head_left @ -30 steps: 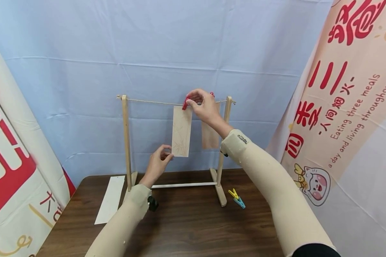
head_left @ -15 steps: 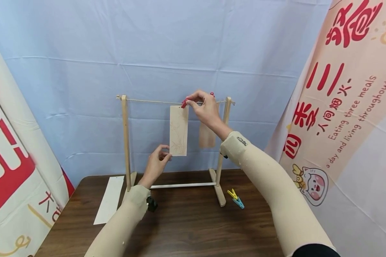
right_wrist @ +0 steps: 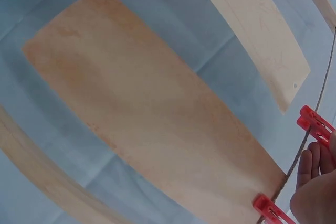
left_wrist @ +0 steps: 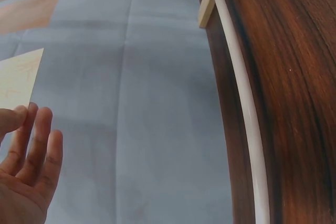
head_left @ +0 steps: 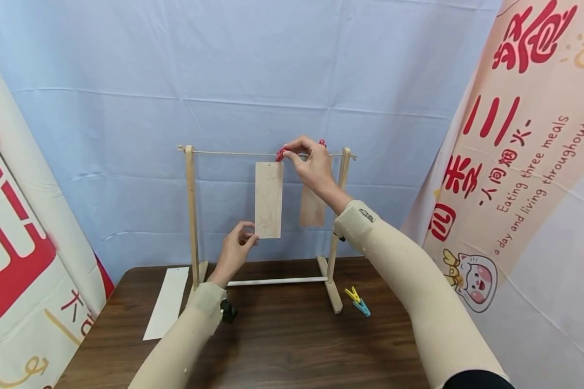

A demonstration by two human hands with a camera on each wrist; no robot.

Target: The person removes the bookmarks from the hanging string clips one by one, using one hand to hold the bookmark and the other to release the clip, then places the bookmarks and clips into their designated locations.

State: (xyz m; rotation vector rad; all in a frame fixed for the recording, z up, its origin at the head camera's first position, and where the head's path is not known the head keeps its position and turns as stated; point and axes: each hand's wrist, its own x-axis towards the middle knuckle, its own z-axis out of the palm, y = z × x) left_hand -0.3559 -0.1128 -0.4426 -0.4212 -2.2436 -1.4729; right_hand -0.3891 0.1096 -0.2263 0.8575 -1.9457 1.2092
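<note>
A pale rectangular card (head_left: 269, 200) with a faint plant drawing and a small hole near its top hangs upright below the rope (head_left: 233, 153). My left hand (head_left: 234, 248) pinches its lower left corner between thumb and fingers, the other fingers spread in the left wrist view. With thumb and fingertips, my right hand (head_left: 312, 165) grips a red clothespin (right_wrist: 316, 124) at the rope. The right wrist view shows a gap between this clothespin and the card's top edge. A second, browner card (right_wrist: 152, 103) hangs from the rope by another red clothespin (right_wrist: 270, 211).
The rope runs between the posts of a wooden stand (head_left: 192, 216) with a white lower bar (head_left: 277, 281). A white strip (head_left: 167, 302) lies on the dark table (head_left: 292, 346) at the left. Yellow and blue clothespins (head_left: 357, 301) lie at the right.
The pale card has shifted slightly left in my left hand, and its top corner has come out from under the red clothespin. My right hand has stayed at the rope.
</note>
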